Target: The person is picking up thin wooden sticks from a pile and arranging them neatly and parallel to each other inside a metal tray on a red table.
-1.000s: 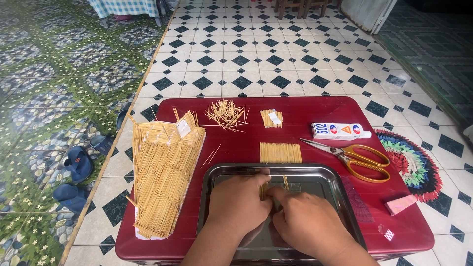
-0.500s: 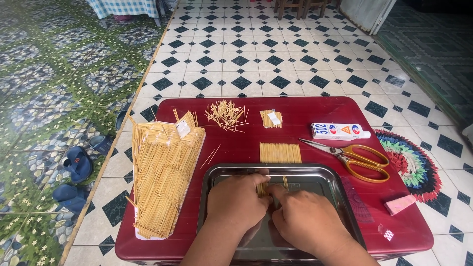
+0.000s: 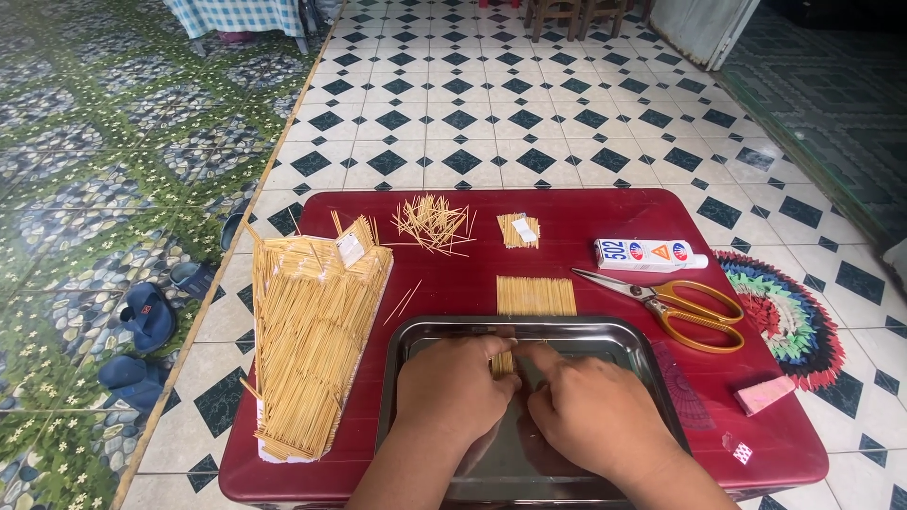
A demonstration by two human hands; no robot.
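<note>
Toothpicks [image 3: 502, 363] sit pinched between both hands inside the steel tray [image 3: 624, 342] at the worktop's near edge. Left hand [image 3: 455, 385] and right hand [image 3: 590, 408] fingers clench them together.

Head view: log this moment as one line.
left hand + right hand: pinching small toothpick bundle | over metal tray | scissors untouched

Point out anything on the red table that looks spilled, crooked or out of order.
A loose heap of sticks lies criss-crossed near the far edge of the red table, unlike the neat aligned row beside the metal tray. A couple of stray sticks lie askew next to the big bundle. Nothing else stands out.
</note>
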